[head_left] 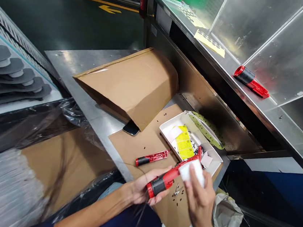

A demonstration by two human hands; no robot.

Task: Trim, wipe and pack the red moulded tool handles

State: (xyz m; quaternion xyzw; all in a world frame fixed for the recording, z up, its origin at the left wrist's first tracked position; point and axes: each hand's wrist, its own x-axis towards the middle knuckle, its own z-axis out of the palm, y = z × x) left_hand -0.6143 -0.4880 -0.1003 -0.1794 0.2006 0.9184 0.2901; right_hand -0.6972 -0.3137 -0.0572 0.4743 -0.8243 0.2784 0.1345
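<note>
My left hand (143, 187) is closed around the black-banded end of a red and black plastic housing (171, 174), which looks like a power tool's shell. In my right hand (198, 202) is a white pad (192, 172), pressed against the red part of that housing; whether it is cloth, sponge or paper I cannot tell. A second, slimmer red and black shell piece (151, 158) lies on the cardboard just beyond my left hand. Small metal pieces (177, 190) and tiny black parts lie between my hands on the cardboard.
A white tray (170, 124) holds a yellow label sheet (184, 142) and small black parts. Behind it lies a green pouch (207, 129). A folded cardboard piece (132, 86) partly covers a phone (131, 128). Another red and black shell (251, 81) rests on the metal shelf.
</note>
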